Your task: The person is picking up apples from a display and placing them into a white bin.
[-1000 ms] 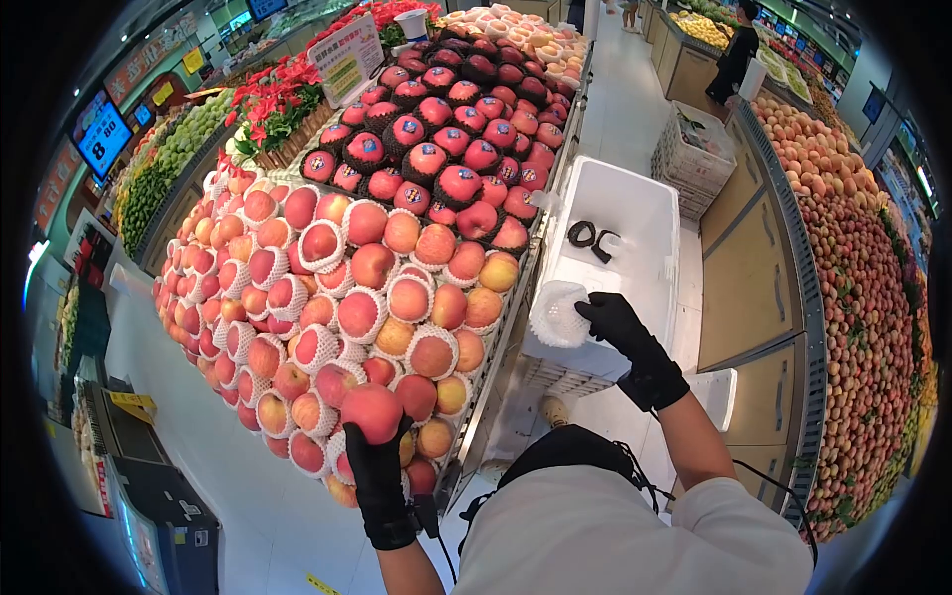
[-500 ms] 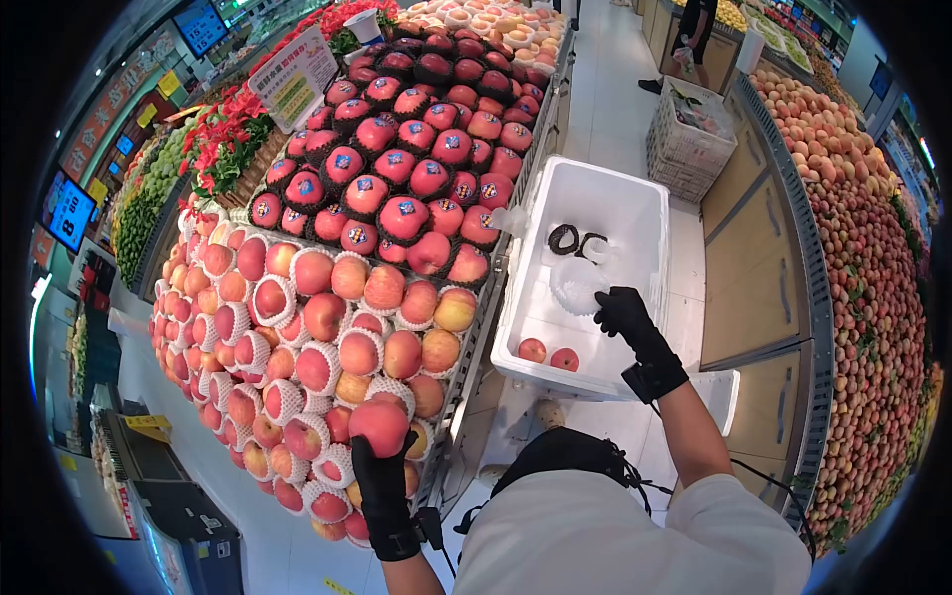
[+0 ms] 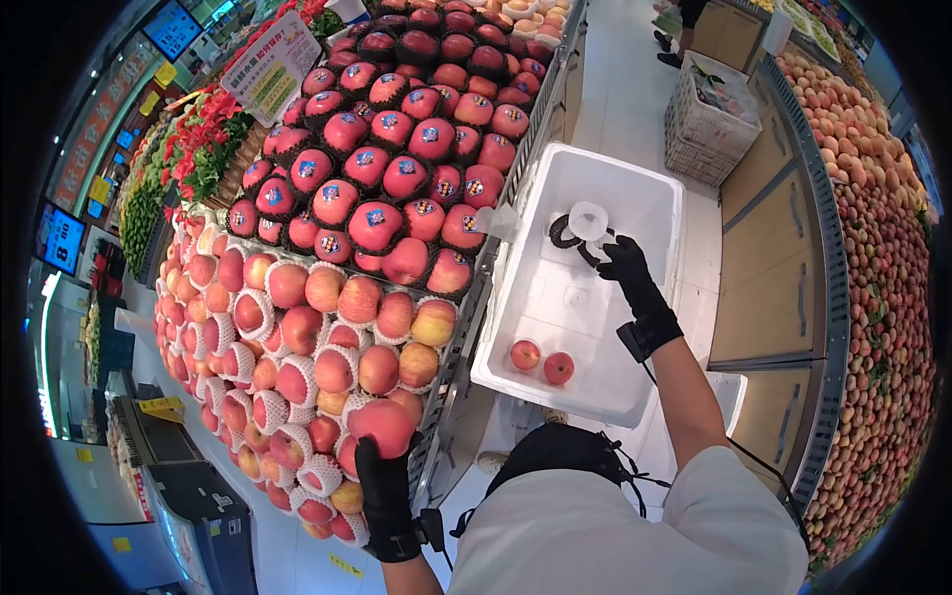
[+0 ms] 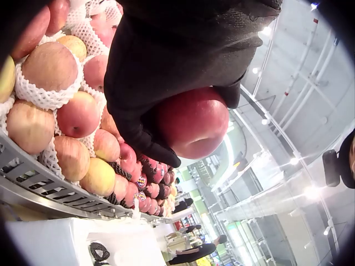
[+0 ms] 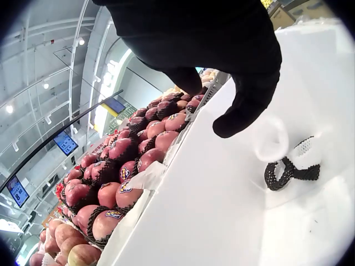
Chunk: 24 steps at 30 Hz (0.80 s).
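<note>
While the left hand (image 3: 385, 491) curls its fingers round a red apple (image 3: 382, 426) beside the right edge of the counter (image 4: 40, 182), the white box (image 3: 595, 405) lies to the apple's right, just across that edge. Over the box, the right hand (image 3: 635, 283) is nearer the white foam net (image 3: 587, 220), which shows just beyond its parted, loosely bent, empty fingers.

Pale tiled floor (image 3: 607, 94) top center; beige cabinets (image 3: 769, 273) right; blue screens (image 3: 172, 28) upper left; ceiling lights (image 5: 81, 41) left in right wrist view.
</note>
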Available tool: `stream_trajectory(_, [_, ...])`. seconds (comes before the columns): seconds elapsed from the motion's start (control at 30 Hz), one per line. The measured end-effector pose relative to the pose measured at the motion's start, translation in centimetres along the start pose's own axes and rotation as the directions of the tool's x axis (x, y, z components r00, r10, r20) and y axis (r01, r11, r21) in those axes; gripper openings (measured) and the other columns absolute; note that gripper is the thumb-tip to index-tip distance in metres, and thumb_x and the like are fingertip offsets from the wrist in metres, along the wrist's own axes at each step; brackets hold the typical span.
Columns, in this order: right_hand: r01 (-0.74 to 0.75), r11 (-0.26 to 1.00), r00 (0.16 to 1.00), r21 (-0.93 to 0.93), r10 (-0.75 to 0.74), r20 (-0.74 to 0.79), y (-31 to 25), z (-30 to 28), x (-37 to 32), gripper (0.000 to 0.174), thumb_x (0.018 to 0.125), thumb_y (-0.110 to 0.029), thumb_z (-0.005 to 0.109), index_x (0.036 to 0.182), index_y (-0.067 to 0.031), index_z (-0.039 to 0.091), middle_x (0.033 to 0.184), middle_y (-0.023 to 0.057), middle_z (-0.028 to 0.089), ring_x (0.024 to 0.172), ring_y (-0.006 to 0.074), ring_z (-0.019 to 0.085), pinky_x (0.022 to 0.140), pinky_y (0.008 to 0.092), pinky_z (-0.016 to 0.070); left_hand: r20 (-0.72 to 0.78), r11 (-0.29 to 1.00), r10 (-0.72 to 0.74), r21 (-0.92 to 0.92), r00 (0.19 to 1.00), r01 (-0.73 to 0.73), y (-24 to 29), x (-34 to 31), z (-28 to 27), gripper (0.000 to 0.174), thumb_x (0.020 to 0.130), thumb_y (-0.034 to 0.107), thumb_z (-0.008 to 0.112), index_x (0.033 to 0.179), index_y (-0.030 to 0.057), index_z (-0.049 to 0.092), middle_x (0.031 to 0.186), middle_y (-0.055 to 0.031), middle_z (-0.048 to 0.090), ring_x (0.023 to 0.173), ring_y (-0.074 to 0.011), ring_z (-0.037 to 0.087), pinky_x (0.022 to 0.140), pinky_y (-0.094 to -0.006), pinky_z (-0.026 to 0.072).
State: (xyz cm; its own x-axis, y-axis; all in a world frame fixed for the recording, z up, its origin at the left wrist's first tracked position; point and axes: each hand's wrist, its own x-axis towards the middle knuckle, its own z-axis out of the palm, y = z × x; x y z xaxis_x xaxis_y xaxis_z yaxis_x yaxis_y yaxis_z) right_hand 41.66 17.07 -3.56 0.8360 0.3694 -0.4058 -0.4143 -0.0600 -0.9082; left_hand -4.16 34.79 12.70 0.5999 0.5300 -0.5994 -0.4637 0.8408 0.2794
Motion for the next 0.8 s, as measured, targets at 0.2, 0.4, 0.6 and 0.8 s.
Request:
stream_trajectory(0.2, [-0.049,0.989,0.994,-0.140,0.062,0.094,0.1,-0.7,-0.6,0.041,0.089,-0.027,0.065,0.119,-0.0011,0.058,0.095,0.0073,0.065,0.067,0.0170,0.065,0.061,0.0294,0.0550,0.198,0.489,0.281,0.812,0.939,-0.317,-0.9,3.1,-4.3,0.066,0.089,0.039,0.062,0.137,-0.0010,0.041,0.130,-0.0130,0.051,0.117,-0.0242,0.051,0.102,-0.0363,0.0394])
stream_trajectory(0.4, [0.021,0.986,0.844,-0.167,0.072,0.532,-3.6,1.5,-5.3,0.035,0.091,-0.020,0.060,0.119,0.0011,0.059,0.099,0.0071,0.066,0.076,0.0142,0.066,0.070,0.0279,0.0554,0.414,0.101,0.291,0.883,0.863,-0.458,-4.7,5.2,2.7,0.068,0.076,0.023,0.075,0.132,-0.0007,0.045,0.125,-0.0121,0.054,0.114,-0.0240,0.053,0.100,-0.0375,0.0421])
stream_trajectory(0.6, [0.323,0.904,0.543,-0.280,0.066,0.837,-5.1,6.2,-10.8,0.043,0.089,-0.023,0.067,0.128,-0.0087,0.058,0.113,0.0086,0.064,0.095,0.0160,0.061,0.082,0.0298,0.0520,0.535,-0.130,0.270,0.844,0.801,-0.520,-8.9,5.8,6.9,0.075,0.063,0.014,0.087,0.126,0.0013,0.048,0.118,-0.0104,0.055,0.110,-0.0215,0.055,0.096,-0.0345,0.0457])
stream_trajectory(0.8, [0.323,0.913,0.474,-0.249,0.072,0.878,-7.0,9.1,-16.3,0.081,0.077,-0.033,0.078,0.142,-0.0042,0.037,0.122,0.0165,0.058,0.113,0.0249,0.057,0.097,0.0359,0.0459,0.554,-0.159,0.197,0.832,0.809,-0.531,-11.5,7.3,7.1,0.069,0.067,0.011,0.084,0.125,0.0014,0.049,0.119,-0.0103,0.057,0.108,-0.0192,0.056,0.094,-0.0337,0.0464])
